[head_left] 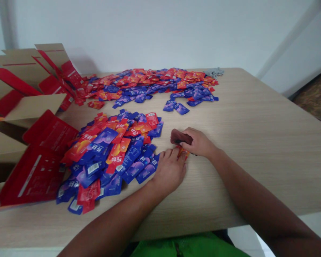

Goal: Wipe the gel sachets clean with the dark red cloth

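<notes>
My right hand [196,141] is closed round a dark reddish-brown block-like tool [179,136], whose exact kind I cannot make out. Its lower edge is at a small red-and-orange packet [182,152] on the table. With the fingers bent down onto it, my left hand [170,169] holds that packet against the tabletop; much of it is hidden under the fingers. Just left of this hand lies a heap of blue packets [141,167] and red-orange packets [118,153], loosely overlapping, some with barcodes showing.
Opened red cardboard boxes [40,171] with flaps up stand at the left. Along the back of the wooden table [251,142] runs a long pile of similar packets [149,80]. A grey cloth [216,72] lies at its right end. A white wall [160,32] rises behind.
</notes>
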A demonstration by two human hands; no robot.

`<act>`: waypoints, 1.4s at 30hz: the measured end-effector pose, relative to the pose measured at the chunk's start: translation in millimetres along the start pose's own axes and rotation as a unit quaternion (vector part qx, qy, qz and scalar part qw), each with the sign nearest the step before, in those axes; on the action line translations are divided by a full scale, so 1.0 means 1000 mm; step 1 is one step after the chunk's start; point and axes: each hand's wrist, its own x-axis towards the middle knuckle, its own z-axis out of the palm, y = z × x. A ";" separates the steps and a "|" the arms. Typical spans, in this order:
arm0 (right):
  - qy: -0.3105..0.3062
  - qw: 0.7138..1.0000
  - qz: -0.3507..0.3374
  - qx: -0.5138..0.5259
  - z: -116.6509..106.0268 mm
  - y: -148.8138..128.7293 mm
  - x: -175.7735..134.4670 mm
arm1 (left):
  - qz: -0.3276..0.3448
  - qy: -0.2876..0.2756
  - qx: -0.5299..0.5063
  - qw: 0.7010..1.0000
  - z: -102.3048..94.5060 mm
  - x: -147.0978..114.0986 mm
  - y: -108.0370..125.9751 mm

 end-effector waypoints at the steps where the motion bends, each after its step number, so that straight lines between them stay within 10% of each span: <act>1: -0.011 1.000 -0.017 0.011 -0.001 -0.001 -0.001 | 0.000 -0.001 0.000 1.000 0.000 0.000 0.000; 31: 0.031 0.995 0.082 -0.037 0.004 0.005 0.005 | -0.003 -0.010 0.004 1.000 -0.001 -0.001 0.000; 42: -0.019 0.998 -0.036 0.045 -0.001 -0.005 -0.002 | -0.005 -0.011 0.003 1.000 -0.001 -0.001 -0.001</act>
